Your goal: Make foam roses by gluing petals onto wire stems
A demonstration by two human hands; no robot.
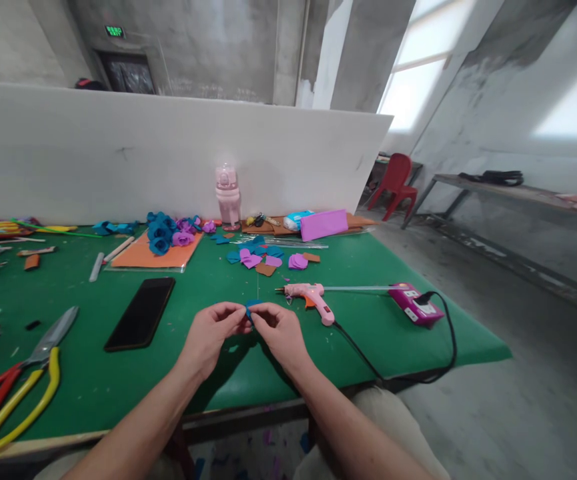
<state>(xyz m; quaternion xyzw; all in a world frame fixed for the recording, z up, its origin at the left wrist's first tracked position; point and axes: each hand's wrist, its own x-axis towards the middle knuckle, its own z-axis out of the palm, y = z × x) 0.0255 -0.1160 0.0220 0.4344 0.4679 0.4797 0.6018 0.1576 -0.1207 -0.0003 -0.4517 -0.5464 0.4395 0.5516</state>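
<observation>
Both of my hands meet over the green table [178,380], pinching a small blue petal-like piece [253,305] between the fingertips. My left hand [213,331] grips its left side and my right hand [278,330] its right side; the fingers cover most of it. Just right of my right hand lies a pink glue gun [313,293] with a clear glue stick in its back. Beyond my hands are loose purple petals [298,261] and blue petals [255,245]. Finished-looking blue flowers [161,233] and purple flowers [183,238] rest on an orange sheet [138,257].
Left of my hands lie a black phone [141,313] and large scissors [43,360] with red and yellow handles. A purple power strip [415,303] sits at right, its black cable [453,333] looping over the edge. A pink bottle [228,197] stands before the white board [168,153].
</observation>
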